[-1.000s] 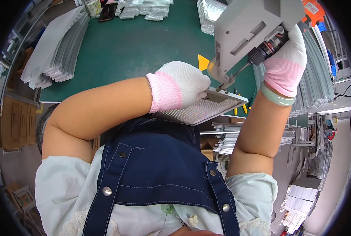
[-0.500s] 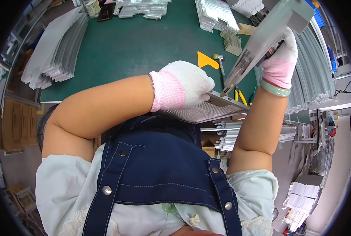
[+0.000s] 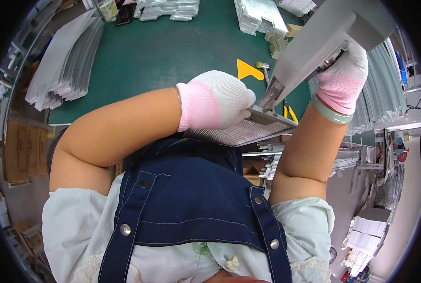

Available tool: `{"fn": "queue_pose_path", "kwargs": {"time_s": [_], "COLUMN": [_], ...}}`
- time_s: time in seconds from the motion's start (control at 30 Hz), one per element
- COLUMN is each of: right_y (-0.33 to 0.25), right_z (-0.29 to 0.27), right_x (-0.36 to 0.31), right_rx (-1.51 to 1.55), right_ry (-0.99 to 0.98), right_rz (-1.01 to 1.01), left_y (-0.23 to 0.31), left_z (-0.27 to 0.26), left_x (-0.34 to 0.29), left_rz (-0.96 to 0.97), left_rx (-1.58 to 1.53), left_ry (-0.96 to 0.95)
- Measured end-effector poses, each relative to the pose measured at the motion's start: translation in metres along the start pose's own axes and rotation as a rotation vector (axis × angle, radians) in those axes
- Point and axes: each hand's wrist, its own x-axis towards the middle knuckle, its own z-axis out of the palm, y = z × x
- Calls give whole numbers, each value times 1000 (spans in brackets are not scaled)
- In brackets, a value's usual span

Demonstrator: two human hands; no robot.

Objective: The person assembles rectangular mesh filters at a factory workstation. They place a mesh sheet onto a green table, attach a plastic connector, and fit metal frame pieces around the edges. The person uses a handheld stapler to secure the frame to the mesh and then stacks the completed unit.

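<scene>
My left hand (image 3: pixel 220 99), in a white and pink glove, presses down on a flat ribbed metal panel (image 3: pixel 248 131) held at the table's near edge. My right hand (image 3: pixel 344 70), gloved the same way, grips a long grey metal channel (image 3: pixel 314 45) that slants from the upper right down to the panel's corner. The channel's lower end (image 3: pixel 271 96) touches the panel by my left fingers. A green bangle sits on my right wrist.
A green table (image 3: pixel 163 56) holds an orange triangular scraper (image 3: pixel 248 70), a small hammer (image 3: pixel 263 68) and yellow-handled pliers (image 3: pixel 289 112). Stacks of grey metal sheets (image 3: pixel 62 66) lie left; more panels (image 3: pixel 257 16) are at the back and metal strips (image 3: pixel 384 94) on the right.
My right hand has turned the grey channel from facing flat to edge-on and lifted its far end up and right. My left hand stays on the panel.
</scene>
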Motion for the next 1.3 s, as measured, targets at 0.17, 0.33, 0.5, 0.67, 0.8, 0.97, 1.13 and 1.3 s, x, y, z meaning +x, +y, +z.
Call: {"fn": "queue_pose_path", "kwargs": {"time_s": [0.17,0.33,0.5,0.67,0.8,0.97,1.13,1.3], "right_y": [-7,-21,-24,-30,-46,-51,-53,-53], "right_z": [-10,22,23,32,9,-19,-46,-45], "right_x": [-13,-11,-17,-17,33,105,135,20], "right_rx": [-635,51,-135,-119,-64,-436,-924,-895], "right_ry": [-299,-280,-154,-55,-51,-33,49,-132], "right_rz": [-422,52,-69,-86,-243,-304,-289,-539], "left_y": [11,-18,-16,9,23,32,31,43], "left_z": [-4,12,17,-12,-27,-67,-107,-76], "left_x": [0,0,6,-3,-10,-49,-85,-68], "left_rz": [63,155,76,-124,23,-77,-281,-286], "left_rx": [52,249,152,-23,-16,-46,-332,-356], "left_ry": [164,192,209,13,57,196,627,1147]}}
